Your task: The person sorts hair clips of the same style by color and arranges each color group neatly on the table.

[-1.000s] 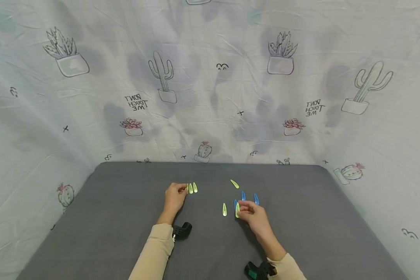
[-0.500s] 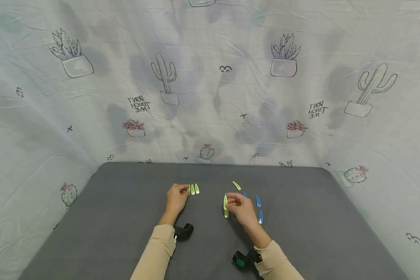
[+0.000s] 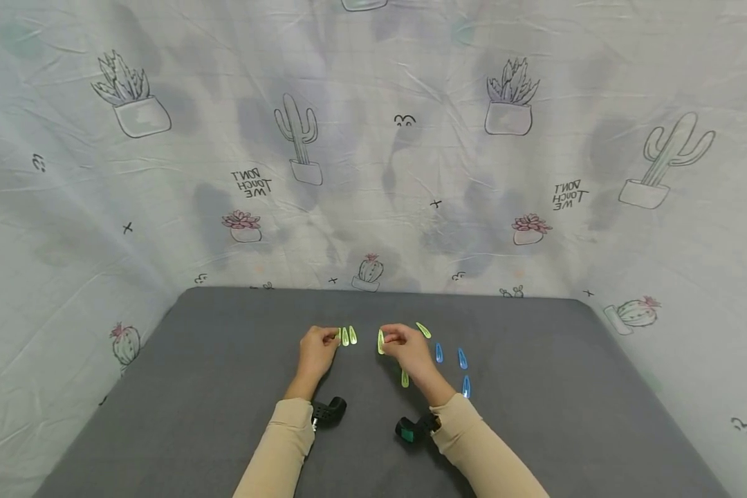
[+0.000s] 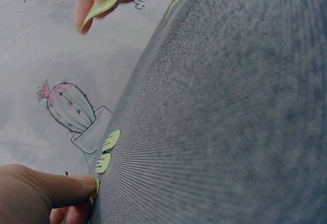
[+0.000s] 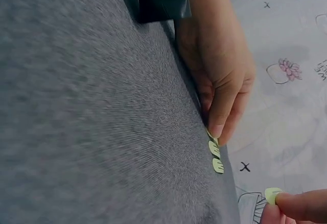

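My left hand (image 3: 316, 351) rests on the table and pinches a yellow-green snap hair clip (image 4: 95, 187) between thumb and finger. Just right of it, two more yellow-green hair clips (image 3: 349, 336) lie side by side in a row. Held above the table, another yellow-green hair clip (image 3: 381, 342) is pinched in the fingertips of my right hand (image 3: 409, 349), a short way right of that row. In the left wrist view this raised clip (image 4: 102, 8) shows clear of the cloth.
Behind the right hand lies a tilted yellow-green clip (image 3: 423, 330), and a further one (image 3: 404, 378) is partly below that hand. Three blue hair clips, one of them nearest the front (image 3: 466, 386), lie to the right. A patterned curtain (image 3: 373, 138) hangs behind the grey table (image 3: 193, 387).
My right hand has carried its yellow-green clip left and farther back, from over the blue clips toward the row. The left hand stays in place, pinching its clip.
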Tool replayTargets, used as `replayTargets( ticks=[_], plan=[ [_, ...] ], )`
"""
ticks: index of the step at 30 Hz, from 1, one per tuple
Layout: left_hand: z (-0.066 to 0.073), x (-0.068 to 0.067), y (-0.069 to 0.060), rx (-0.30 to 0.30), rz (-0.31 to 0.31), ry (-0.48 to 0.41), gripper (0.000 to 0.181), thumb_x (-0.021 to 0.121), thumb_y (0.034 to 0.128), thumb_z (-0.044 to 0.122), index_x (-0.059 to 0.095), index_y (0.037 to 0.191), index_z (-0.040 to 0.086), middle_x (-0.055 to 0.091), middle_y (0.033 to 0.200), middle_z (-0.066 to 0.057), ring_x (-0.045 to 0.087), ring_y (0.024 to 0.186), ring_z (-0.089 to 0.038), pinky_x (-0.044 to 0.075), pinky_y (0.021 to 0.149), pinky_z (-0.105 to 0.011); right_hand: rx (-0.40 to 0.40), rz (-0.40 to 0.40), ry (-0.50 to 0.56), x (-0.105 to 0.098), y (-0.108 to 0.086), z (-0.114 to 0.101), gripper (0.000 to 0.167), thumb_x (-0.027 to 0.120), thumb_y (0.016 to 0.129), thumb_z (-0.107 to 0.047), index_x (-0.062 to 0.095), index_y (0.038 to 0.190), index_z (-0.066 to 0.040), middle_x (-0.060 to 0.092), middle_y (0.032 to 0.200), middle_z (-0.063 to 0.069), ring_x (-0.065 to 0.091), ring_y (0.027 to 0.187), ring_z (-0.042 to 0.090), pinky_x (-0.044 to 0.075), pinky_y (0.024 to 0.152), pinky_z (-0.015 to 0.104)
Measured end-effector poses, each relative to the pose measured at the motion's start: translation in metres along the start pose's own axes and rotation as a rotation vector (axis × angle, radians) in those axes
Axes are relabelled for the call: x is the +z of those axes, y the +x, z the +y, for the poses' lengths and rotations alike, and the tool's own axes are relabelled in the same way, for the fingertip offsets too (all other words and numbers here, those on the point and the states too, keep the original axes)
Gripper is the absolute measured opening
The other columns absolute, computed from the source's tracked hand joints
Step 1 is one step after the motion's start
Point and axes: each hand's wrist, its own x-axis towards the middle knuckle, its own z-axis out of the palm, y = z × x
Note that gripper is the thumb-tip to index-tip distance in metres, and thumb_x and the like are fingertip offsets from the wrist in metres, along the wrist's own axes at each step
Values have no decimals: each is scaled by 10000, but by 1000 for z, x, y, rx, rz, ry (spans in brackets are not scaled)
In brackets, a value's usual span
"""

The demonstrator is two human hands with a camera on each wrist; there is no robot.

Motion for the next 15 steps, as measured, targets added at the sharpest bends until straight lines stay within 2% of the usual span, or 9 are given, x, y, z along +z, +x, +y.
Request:
replayTargets(
  ticks=[5,8,15],
  plan=[
    [-3,1,-1,-11,1,-10,181,693,830,40,727,1003,-1,600,877,-114,579,798,-227,492,706,-363,17,-23,-15,8,11,1,342,639,836,19,631,1177,32,633,902,173,570,754,149,495,666,288],
    [-4,2,-1,-15,3,-14,184,696,827,44,728,1004,4,599,876,-109,578,800,-226,491,708,-363,25,-20,-42,14,19,5,339,652,826,14,649,1165,2,636,872,123,573,741,132,519,683,298],
    [-8,4,-4,10,13,-3,180,697,824,37,728,997,-1,596,864,-114,576,783,-229,493,695,-372,47,-28,-104,25,30,9,336,653,826,18,654,1160,-15,632,856,88,590,759,156,541,699,314]
  ],
)
